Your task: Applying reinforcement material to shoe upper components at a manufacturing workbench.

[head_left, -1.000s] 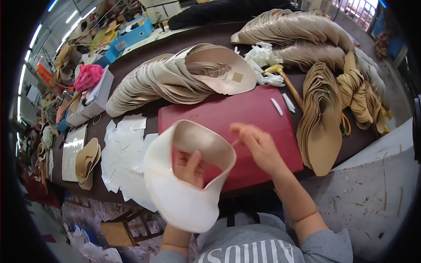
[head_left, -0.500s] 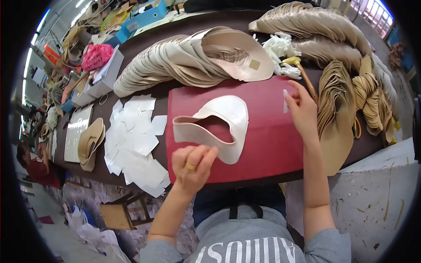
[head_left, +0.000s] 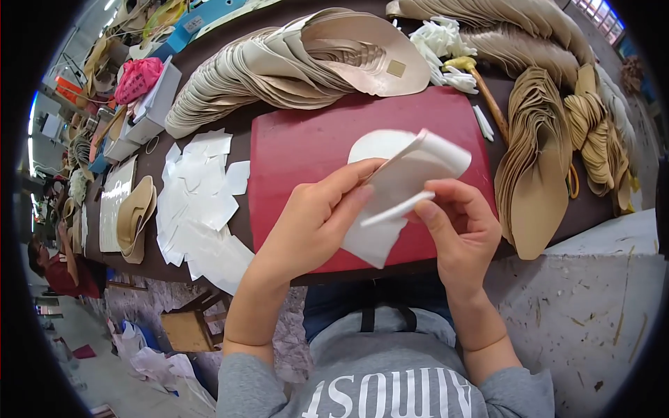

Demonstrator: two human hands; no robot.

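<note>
At frame centre, the left hand [head_left: 313,219] and right hand [head_left: 456,226] both pinch a white curved insole piece [head_left: 404,177] (bent upward), lifted above the red cutting mat [head_left: 300,146], apparently for peeling its backing.

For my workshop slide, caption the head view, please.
Both hands, left hand and right hand, hold a curved white piece above a red mat.

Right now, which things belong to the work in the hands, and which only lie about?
In use:
- white cut piece, held by left hand and right hand
- red mat beneath

Lying about:
- white paper scraps
- fanned beige pieces
- tan stack
- wooden-handled tool
</note>
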